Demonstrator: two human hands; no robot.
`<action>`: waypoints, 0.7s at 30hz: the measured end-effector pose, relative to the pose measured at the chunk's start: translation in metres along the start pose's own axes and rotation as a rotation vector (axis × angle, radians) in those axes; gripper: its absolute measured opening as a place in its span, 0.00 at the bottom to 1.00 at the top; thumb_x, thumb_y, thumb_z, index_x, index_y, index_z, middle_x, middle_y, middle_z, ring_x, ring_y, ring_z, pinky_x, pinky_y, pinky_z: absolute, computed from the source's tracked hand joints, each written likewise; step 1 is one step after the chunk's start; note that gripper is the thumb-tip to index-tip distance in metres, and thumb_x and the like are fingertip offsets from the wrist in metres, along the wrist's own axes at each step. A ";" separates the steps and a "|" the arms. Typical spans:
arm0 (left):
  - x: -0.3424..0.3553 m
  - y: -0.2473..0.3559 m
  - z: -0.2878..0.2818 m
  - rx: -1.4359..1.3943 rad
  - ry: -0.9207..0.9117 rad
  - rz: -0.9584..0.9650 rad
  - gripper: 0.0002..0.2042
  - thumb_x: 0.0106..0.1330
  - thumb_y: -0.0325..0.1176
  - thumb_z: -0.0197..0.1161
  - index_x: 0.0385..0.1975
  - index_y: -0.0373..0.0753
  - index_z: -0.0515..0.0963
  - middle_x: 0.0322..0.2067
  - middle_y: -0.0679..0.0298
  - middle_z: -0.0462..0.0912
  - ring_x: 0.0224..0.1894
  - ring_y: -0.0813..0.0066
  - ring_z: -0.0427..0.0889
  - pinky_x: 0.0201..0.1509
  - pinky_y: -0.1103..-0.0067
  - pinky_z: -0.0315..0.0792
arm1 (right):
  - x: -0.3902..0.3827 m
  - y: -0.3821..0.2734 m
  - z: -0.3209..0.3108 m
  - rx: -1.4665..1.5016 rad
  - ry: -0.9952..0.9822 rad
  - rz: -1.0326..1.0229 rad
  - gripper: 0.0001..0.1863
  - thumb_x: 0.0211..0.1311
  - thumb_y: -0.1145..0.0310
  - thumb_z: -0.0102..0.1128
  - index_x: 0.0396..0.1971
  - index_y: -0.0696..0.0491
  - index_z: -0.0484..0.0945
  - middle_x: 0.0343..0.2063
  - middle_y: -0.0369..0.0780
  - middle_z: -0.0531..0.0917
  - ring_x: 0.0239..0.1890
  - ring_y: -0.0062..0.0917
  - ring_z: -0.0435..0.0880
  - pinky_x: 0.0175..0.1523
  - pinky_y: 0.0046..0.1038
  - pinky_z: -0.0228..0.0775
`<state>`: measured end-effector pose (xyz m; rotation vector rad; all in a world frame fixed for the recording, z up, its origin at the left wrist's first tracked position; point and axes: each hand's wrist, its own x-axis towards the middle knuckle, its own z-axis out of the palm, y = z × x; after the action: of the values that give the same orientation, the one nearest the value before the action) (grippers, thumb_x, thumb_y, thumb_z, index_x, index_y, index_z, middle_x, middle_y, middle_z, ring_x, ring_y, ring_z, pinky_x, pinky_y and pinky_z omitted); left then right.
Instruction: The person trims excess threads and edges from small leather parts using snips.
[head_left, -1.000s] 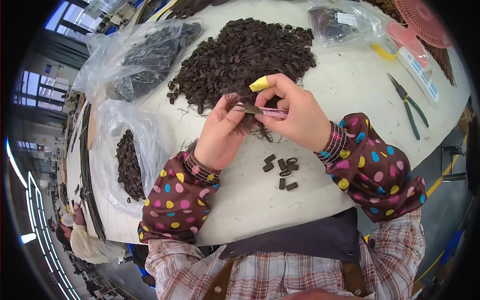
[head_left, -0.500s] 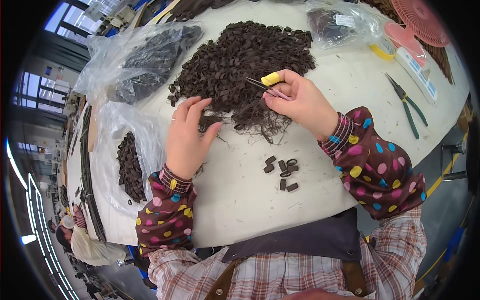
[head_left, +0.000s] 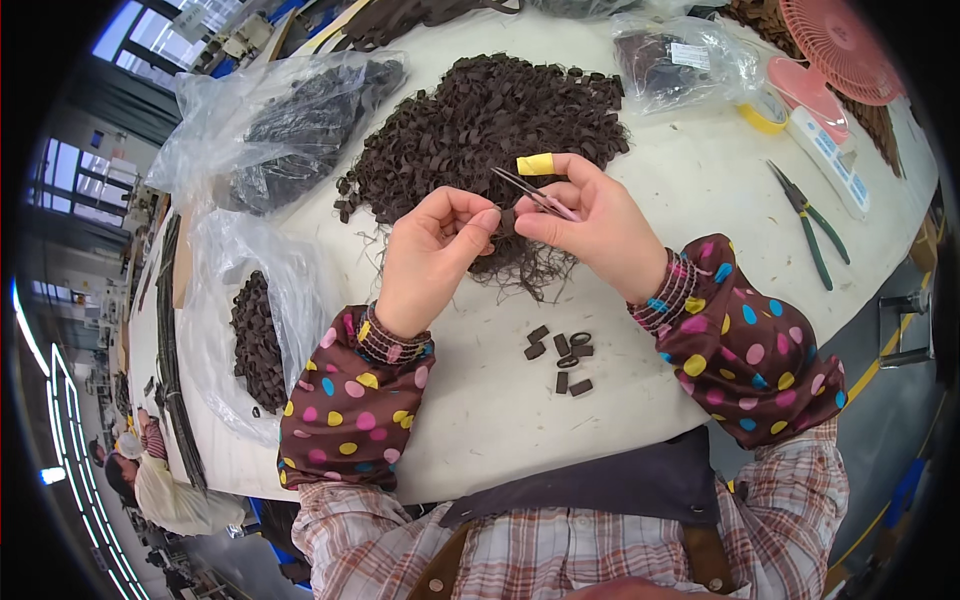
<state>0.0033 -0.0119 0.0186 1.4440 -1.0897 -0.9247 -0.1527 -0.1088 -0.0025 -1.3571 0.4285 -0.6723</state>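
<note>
My left hand (head_left: 440, 245) is closed in a pinch at the near edge of a heap of dark brown fabric loops (head_left: 480, 130). A small dark brown fabric loop (head_left: 507, 222) shows at its fingertips, partly hidden, close to my right thumb. My right hand (head_left: 590, 215) grips small scissors (head_left: 535, 192) with pinkish handles. Their narrow blades point up and left over the heap, and yellow tape wraps the index fingertip. Loose dark threads (head_left: 530, 275) lie just below both hands. Several separate loops (head_left: 562, 345) rest on the white tabletop (head_left: 480, 430) nearer to me.
Clear plastic bags with dark pieces (head_left: 300, 130) lie at the left, one with a loop pile (head_left: 257, 340) at its opening. Green-handled pliers (head_left: 810, 225), yellow tape (head_left: 763, 112), a pink fan (head_left: 840, 45) and another bag (head_left: 670, 65) are at the right.
My left hand has come right from the heap's near-left edge, and its spread fingers have closed into a pinch beside the scissors. My right hand has shifted only slightly and keeps the scissors.
</note>
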 end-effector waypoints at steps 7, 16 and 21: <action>0.004 0.004 -0.017 -0.330 0.047 -0.053 0.07 0.65 0.35 0.54 0.34 0.38 0.71 0.28 0.72 0.72 0.29 0.88 0.68 0.34 0.87 0.66 | -0.002 0.009 -0.002 -0.178 -0.164 0.136 0.27 0.52 0.77 0.60 0.53 0.59 0.61 0.32 0.37 0.79 0.35 0.13 0.76 0.40 0.13 0.66; -0.003 -0.013 0.009 -0.129 0.103 0.001 0.06 0.65 0.33 0.54 0.34 0.37 0.71 0.29 0.71 0.73 0.30 0.88 0.68 0.35 0.88 0.66 | -0.005 -0.003 0.006 -0.148 0.167 -0.254 0.23 0.52 0.81 0.59 0.49 0.60 0.63 0.36 0.39 0.78 0.36 0.15 0.78 0.39 0.12 0.69; -0.006 -0.014 0.023 -0.156 0.051 0.086 0.07 0.65 0.32 0.55 0.36 0.35 0.69 0.30 0.71 0.73 0.32 0.88 0.69 0.34 0.90 0.65 | -0.007 -0.004 0.006 -0.262 0.145 -0.179 0.23 0.51 0.82 0.59 0.49 0.60 0.64 0.36 0.40 0.79 0.35 0.15 0.79 0.38 0.13 0.69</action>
<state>-0.0181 -0.0125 0.0010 1.2764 -1.0111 -0.8867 -0.1547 -0.0999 0.0022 -1.6132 0.5291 -0.8893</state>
